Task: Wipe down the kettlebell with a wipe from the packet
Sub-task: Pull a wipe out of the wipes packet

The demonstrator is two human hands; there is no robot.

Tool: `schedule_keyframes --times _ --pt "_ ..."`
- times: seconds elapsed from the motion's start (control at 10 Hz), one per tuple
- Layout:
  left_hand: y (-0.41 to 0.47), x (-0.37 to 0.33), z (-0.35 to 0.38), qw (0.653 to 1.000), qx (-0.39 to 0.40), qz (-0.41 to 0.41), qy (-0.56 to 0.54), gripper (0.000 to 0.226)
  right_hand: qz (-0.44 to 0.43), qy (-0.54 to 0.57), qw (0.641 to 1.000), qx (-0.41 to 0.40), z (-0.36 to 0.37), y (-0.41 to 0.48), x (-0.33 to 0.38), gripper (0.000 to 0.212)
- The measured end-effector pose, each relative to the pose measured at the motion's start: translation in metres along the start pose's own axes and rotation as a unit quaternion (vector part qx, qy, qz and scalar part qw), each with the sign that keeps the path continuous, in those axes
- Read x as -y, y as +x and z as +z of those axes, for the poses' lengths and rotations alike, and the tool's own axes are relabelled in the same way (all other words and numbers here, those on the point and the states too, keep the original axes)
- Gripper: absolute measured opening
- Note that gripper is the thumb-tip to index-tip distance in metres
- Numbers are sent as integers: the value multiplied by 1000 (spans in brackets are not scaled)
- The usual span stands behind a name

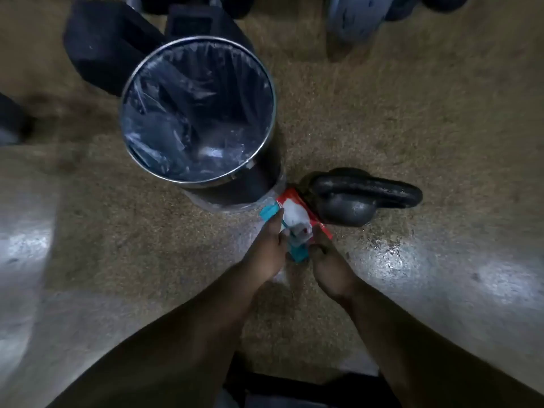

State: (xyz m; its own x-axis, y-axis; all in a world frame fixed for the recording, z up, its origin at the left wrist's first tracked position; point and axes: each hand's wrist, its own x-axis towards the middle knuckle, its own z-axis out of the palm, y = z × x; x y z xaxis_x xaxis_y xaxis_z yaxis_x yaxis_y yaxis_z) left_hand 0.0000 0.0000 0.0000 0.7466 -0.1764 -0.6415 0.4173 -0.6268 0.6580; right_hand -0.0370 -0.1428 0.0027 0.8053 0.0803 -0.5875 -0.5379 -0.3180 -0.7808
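A black kettlebell [353,201] stands on the speckled floor, right of centre, its handle pointing right. Just in front of it I hold a red, white and teal wipe packet [290,214] with both hands. My left hand [269,248] grips the packet's left side, fingers along its teal edge. My right hand [326,260] pinches at the packet's near right part, where a bit of white wipe [300,231] shows at the opening. The picture is blurred, so the fingertips are hard to make out.
A round metal bin [266,119] lined with a dark plastic bag stands left of the kettlebell, almost touching the packet. Dark gym equipment [100,48] sits behind the bin, and more [353,25] at the top right. Bright reflections lie on the floor.
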Motion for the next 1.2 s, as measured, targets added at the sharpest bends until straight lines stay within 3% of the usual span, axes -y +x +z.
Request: schedule_keyframes --times 0.1,0.2,0.4,0.6,0.7,0.8,1.0,1.1,1.2 --pt "14 12 8 996 -33 35 71 70 18 -37 999 1 7 13 -25 47" --pt "19 13 15 985 29 -28 165 116 84 -87 992 17 12 23 -44 54" --pt "38 16 18 965 30 1 262 82 70 -217 972 53 16 31 -59 55" --pt "40 8 16 938 -15 21 345 88 124 -194 972 44 15 31 -53 56" --pt "38 14 18 968 -87 60 228 56 117 -230 965 48 15 33 -54 57" --pt "29 13 20 993 -107 54 21 41 90 -276 955 53 16 40 -60 60" --pt "2 2 8 971 -150 62 -176 37 88 -355 926 97 21 44 -70 69" --pt "-8 -9 1 954 -164 67 -241 36 90 -253 961 64 18 40 -60 65" --pt "-14 -18 -5 930 -166 35 -327 35 52 -3 996 -75 11 22 -33 39"
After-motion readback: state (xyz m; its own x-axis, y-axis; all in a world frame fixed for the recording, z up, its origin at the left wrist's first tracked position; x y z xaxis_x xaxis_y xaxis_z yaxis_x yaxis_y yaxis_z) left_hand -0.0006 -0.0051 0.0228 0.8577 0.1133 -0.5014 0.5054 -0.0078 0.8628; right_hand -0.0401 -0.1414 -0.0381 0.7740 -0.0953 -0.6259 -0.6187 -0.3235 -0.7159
